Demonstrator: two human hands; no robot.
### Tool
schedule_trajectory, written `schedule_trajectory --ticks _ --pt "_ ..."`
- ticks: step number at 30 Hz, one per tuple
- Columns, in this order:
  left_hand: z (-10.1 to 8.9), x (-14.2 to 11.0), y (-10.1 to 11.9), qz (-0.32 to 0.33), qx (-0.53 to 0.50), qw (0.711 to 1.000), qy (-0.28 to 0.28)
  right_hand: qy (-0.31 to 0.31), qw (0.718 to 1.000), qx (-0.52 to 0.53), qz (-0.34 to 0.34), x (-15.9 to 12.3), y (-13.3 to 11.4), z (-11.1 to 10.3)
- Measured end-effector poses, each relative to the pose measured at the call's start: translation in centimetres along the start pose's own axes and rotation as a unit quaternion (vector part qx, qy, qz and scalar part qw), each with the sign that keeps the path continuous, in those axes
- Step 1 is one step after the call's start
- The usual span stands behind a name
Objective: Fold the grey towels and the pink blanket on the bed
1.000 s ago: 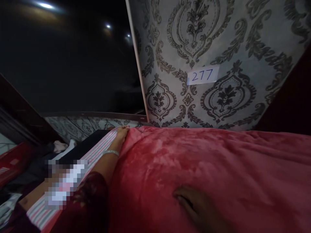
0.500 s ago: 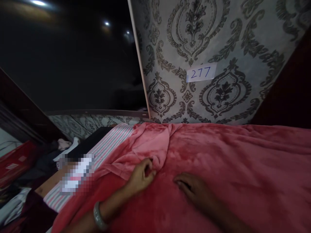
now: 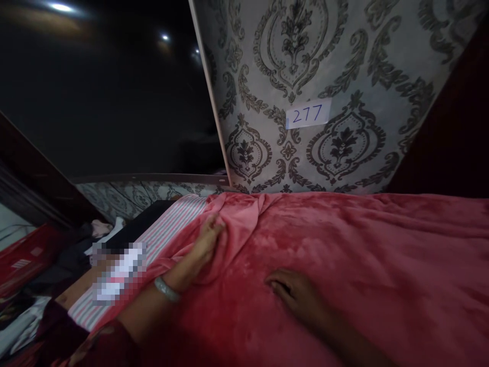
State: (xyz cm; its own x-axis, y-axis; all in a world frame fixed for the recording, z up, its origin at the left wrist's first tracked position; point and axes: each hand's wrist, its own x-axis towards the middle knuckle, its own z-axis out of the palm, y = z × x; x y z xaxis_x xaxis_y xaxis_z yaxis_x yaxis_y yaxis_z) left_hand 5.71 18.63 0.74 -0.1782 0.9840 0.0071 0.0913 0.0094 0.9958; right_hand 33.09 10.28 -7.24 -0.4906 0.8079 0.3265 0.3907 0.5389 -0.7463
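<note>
A plush pink-red blanket (image 3: 344,265) spreads across most of the foreground, with creases and a paler turned-over fold (image 3: 248,216) near its far left edge. My left hand (image 3: 208,239), with a pale bangle on the wrist, is at this fold, its fingers curled closed on the blanket cloth; the fingertips are partly blurred. My right hand (image 3: 292,290) lies on the blanket to the right, palm down. Its fingers are loosely bent, a gap shows beside the thumb, and nothing is held in it.
A striped cloth (image 3: 171,224) shows along the blanket's left edge, with a blurred-out white item (image 3: 122,272) on it. Piled clothes and a red box (image 3: 26,255) lie at far left. Behind stand a large dark screen (image 3: 107,102) and a patterned wall with a "277" paper (image 3: 308,114).
My left hand has moved away from me and slightly left, and the pale fold has shifted and narrowed. My right hand stays nearly in place. The view has turned slightly right.
</note>
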Motion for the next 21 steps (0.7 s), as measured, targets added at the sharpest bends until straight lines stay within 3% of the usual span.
schedule_trajectory --ticks 1,3,4,9,15,21 --pt "-0.9 2.0 0.5 0.085 0.039 0.993 0.074 -0.001 1.000 0.004 0.001 0.0 0.0 0.0" --pt "-3.0 6.2 1.4 0.128 0.072 0.981 0.129 -0.001 1.000 0.010 0.003 0.0 0.0 0.0" --pt "-4.1 8.1 1.7 0.144 0.147 0.965 0.160 0.000 1.000 0.014 0.004 0.0 0.0 0.0" --pt "-7.5 14.6 1.8 0.157 0.252 0.940 0.165 0.007 0.999 0.035 0.019 0.1 -0.1 0.0" --pt "-7.3 18.0 1.1 0.160 0.377 0.899 0.156 0.002 0.998 0.042 0.035 0.0 -0.2 -0.1" --pt "-8.2 18.5 -0.9 0.085 0.463 0.865 0.173 0.004 0.998 0.051 0.038 0.0 -0.1 0.0"
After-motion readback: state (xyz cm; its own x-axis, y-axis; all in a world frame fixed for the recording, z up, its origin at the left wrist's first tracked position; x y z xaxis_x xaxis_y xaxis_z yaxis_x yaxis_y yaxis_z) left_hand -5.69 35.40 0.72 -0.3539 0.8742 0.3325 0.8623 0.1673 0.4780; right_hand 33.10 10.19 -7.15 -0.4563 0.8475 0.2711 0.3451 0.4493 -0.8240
